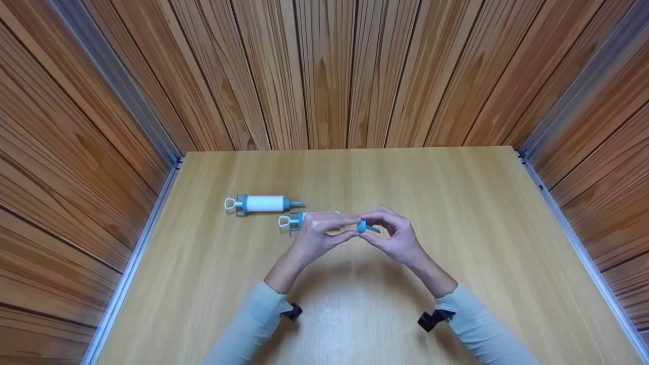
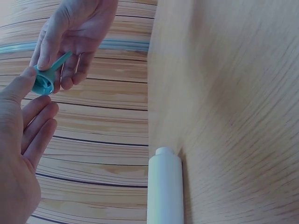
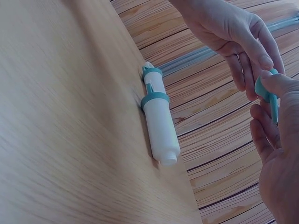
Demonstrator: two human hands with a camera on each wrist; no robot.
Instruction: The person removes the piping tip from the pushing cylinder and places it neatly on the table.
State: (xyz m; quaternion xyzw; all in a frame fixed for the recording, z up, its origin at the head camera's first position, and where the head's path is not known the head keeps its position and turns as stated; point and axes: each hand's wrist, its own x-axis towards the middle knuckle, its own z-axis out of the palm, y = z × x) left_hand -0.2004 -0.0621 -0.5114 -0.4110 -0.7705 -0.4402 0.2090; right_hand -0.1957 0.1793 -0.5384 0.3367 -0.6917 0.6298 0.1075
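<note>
The left hand point(image 1: 315, 234) and right hand point(image 1: 400, 235) pinch a teal plastic cap point(image 1: 361, 226), round and hollow, its thin straight spout pointing right, above the pale wooden desk point(image 1: 487, 203).

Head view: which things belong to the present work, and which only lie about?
Probably in the work:
teal nozzle, held by left hand and right hand
bare-ended white tube

Apparently just lying about:
nozzle-tipped white tube, farther back

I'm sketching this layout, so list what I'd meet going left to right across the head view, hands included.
Left metal rail → fully visible white-and-blue syringe → left hand → blue nozzle piece → right hand → right metal rail.
</note>
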